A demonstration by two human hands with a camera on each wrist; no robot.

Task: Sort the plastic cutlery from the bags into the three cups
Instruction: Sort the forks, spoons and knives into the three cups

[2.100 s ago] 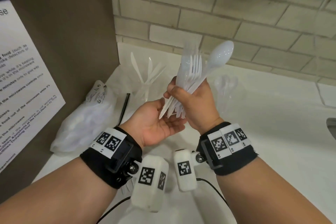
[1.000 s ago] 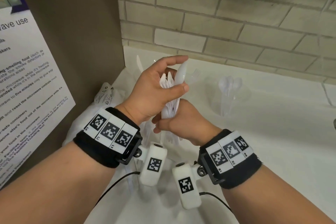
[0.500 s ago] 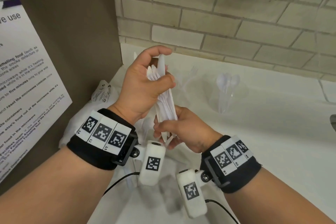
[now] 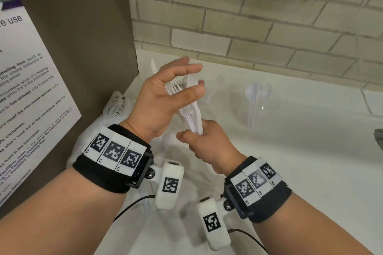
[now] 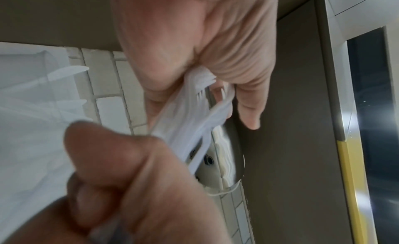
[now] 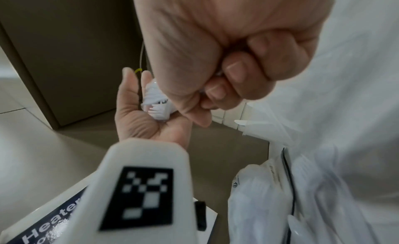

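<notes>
- While being held above the white counter (image 4: 290,151), the bundle of white plastic cutlery (image 4: 191,114) is standing roughly upright between both hands, fork tines and a knife tip fanning out at the top.
- Right hand (image 4: 207,143) is gripping the handle ends of the bundle, fingers curled tight round them; the right wrist view is showing a closed fist (image 6: 226,51).
- Left hand (image 4: 165,99) is sitting at the upper end of the bundle, thumb (image 4: 190,92) and index finger (image 4: 186,68) hooked round the tops; other fingers are spreading loosely. Whether it is pinching one piece or just touching the tips: cannot tell, left wrist view is blurring there (image 5: 200,102).
- Just behind the hands, a clear cup (image 4: 215,97) is holding a fork, tines up.
- Further right, a second clear cup (image 4: 259,109) is holding several spoons, bowls up.
- A knife blade (image 4: 153,66) is sticking up behind the left hand; its cup is hiding behind that hand.
- A plastic bag (image 4: 116,107) with more white cutlery is lying on the counter at the left, against the brown panel (image 4: 72,47).
- A printed notice (image 4: 24,89) is hanging on that panel.
- A tiled wall (image 4: 248,16) is running behind the counter.
</notes>
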